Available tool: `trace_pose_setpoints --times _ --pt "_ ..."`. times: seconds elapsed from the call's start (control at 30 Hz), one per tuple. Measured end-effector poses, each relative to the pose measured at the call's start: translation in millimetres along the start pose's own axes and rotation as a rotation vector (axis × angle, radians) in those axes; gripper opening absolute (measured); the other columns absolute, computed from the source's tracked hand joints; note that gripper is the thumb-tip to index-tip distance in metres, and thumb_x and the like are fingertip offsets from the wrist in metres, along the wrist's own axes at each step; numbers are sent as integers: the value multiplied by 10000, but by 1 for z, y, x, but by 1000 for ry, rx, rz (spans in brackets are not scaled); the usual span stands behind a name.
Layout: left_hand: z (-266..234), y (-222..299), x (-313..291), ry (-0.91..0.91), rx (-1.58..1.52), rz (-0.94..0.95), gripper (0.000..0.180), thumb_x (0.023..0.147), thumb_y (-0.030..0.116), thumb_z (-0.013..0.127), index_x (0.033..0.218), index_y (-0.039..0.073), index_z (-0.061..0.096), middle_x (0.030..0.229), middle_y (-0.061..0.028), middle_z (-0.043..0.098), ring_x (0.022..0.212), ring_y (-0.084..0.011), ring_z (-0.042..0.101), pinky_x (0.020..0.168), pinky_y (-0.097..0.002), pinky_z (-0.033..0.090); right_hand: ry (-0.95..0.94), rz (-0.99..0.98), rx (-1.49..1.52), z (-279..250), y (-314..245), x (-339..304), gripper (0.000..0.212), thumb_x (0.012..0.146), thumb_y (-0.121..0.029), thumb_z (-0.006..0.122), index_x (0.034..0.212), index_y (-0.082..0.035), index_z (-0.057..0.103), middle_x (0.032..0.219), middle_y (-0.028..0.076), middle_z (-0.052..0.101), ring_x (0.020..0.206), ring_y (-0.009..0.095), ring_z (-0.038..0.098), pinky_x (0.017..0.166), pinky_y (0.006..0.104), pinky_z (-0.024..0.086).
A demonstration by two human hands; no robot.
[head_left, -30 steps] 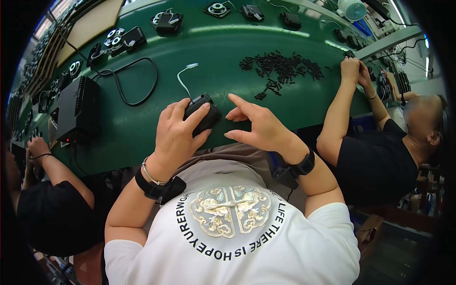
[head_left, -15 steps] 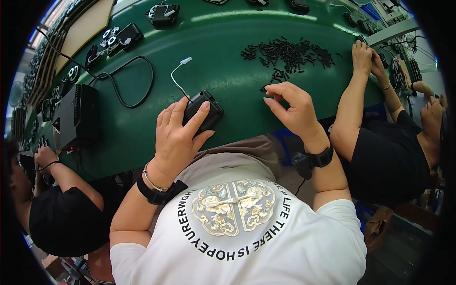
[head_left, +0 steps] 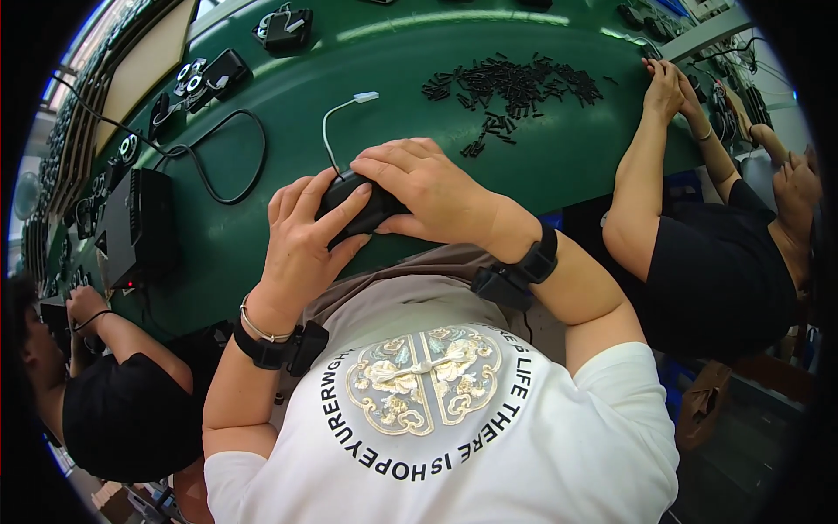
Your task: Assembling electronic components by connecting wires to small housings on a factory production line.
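Observation:
A small black plastic case (head_left: 374, 210) sits at the near edge of the green table, between both my hands. My left hand (head_left: 295, 229) is closed round its left side, thumb at the near edge and fingers over the top. From the right, my right hand (head_left: 429, 190) grips the same case, fingers curled over its far edge and thumb along the near side. Whether a small piece is under the right fingertips is hidden. A thin white cable (head_left: 326, 131) rises from the case's far end to a white connector plug (head_left: 365, 97).
Many short black rod-like pieces (head_left: 511, 83) lie loose beyond my right hand. A black box (head_left: 135, 229) with a red light and a looped black cord (head_left: 260, 166) are at left. More wired black cases (head_left: 286, 31) line the far side. Co-workers' arms (head_left: 642, 148) reach in at both sides.
My right hand has moved left from beside the loose pieces onto the case and now grips it. The left hand keeps its hold. The view has shifted slightly.

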State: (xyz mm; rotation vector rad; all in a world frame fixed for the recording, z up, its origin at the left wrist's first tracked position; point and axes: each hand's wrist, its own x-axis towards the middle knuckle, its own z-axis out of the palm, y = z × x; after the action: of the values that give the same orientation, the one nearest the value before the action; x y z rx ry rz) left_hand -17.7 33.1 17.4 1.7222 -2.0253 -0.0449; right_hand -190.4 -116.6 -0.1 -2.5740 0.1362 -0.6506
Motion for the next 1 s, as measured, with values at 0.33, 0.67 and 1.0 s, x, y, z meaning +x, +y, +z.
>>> trace_pose_setpoints --times 0.33,0.67,1.0 --pt "6 6 -4 40 -131 -121 651 657 36 802 1274 181 656 1316 -209 499 1160 -409 489 959 -462 469 290 120 -30 -31 9 -27 490 717 -160 824 1150 -29 635 1133 125 626 989 286 612 836 367 505" --pt "9 1 -8 71 -204 -126 669 641 38 815 1273 187 655 1311 -205 502 1156 -407 485 959 -466 469 240 407 -194 -42 23 -45 188 786 -103 763 946 -33 693 908 90 655 703 229 631 625 319 520" --pt "8 1 -7 91 -195 -127 645 656 58 814 1265 201 656 1295 -210 513 1143 -413 496 955 -462 478 -14 197 -476 -53 20 -9 84 770 -80 710 817 -49 648 784 79 597 761 280 604 681 384 509"
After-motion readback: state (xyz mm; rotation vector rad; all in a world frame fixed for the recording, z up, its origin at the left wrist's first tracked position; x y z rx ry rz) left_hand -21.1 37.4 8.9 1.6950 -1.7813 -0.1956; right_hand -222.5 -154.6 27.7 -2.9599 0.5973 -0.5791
